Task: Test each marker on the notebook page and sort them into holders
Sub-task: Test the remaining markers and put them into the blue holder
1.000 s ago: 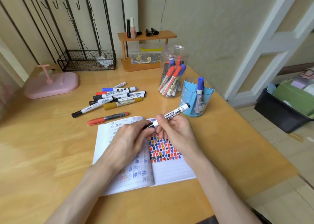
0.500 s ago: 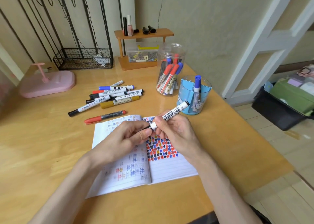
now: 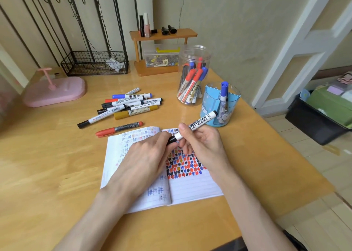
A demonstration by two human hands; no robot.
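Gripping whiteboard marker (image 3: 198,124) w/ right hand (image 3: 205,146) in head cam, thumb over white barrel, other fingers curled under; pinching its black cap end w/ left hand (image 3: 146,155). Held tilted just above open notebook (image 3: 190,187), tail end pointing up-right toward blue holder (image 3: 211,105). Notebook flat on wooden table (image 3: 47,165), right page w/ block of red, blue, black scribbles. Blue holder w/ one blue marker (image 3: 223,92) upright inside; clear jar (image 3: 192,75) just behind it w/ several red, blue, black markers leaning. Loose pile of markers (image 3: 131,104) left of jar, red marker (image 3: 118,129) lying apart from pile, near notebook's top edge. Further back: pink tray (image 3: 55,92), wire basket (image 3: 95,63), small wooden shelf (image 3: 162,35).
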